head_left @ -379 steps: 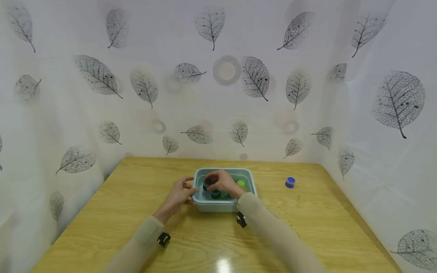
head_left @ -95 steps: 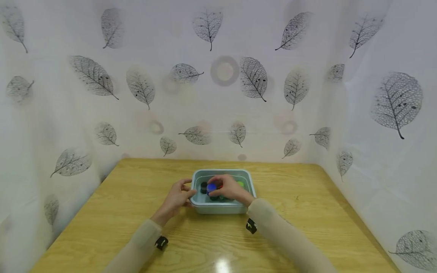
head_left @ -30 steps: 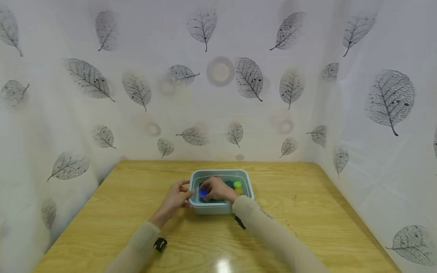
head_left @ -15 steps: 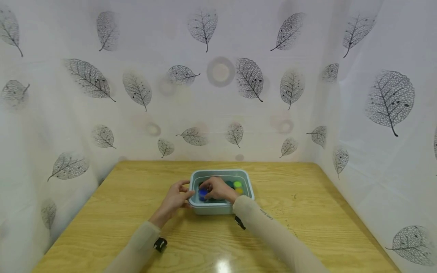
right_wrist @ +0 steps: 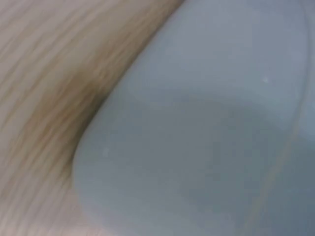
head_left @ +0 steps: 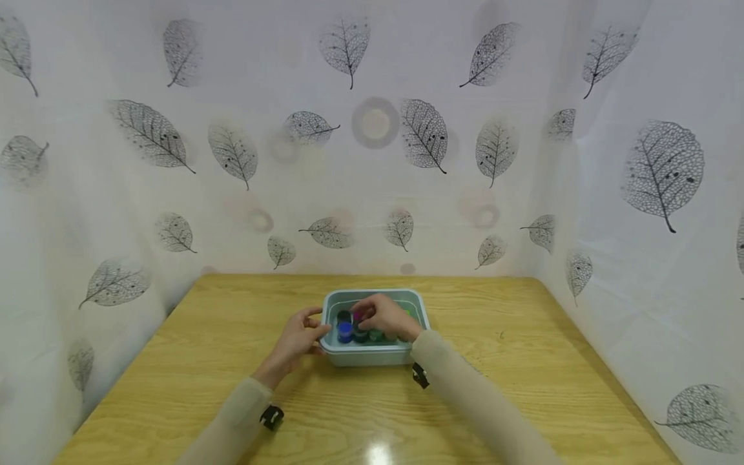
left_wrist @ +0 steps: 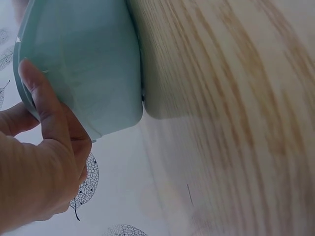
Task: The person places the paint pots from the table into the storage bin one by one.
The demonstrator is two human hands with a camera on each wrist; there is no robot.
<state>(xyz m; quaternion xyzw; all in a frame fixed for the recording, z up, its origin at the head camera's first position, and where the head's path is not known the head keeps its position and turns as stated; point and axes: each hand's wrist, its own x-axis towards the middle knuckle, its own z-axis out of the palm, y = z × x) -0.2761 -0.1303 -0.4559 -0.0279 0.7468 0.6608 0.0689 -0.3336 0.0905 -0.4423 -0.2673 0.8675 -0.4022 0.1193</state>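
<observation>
My left hand (head_left: 299, 336) grips the left rim of a pale blue-green plastic box (head_left: 372, 358). In the left wrist view the thumb lies over the rim of the box (left_wrist: 93, 64) and the fingers are behind it. My right hand (head_left: 388, 318) reaches into the box, thumb and fingers curled about a small magenta jar (head_left: 357, 316) that they partly cover. Left of it is a black jar (head_left: 344, 317). In front stand a blue jar (head_left: 345, 332), a dark jar (head_left: 360, 336) and a dark green one (head_left: 376, 335). Part of a lime jar (head_left: 407, 312) shows behind the right hand.
The box stands on a wooden table (head_left: 244, 336). A white curtain with leaf prints (head_left: 372, 194) rises behind the table and along both sides. The right wrist view shows only the pale wall of the box (right_wrist: 197, 147) and wood grain.
The blue jar, earlier on the table at right, went into the box at front left under the right hand. That hand has since released it and shifted right; the left hand keeps its grip.
</observation>
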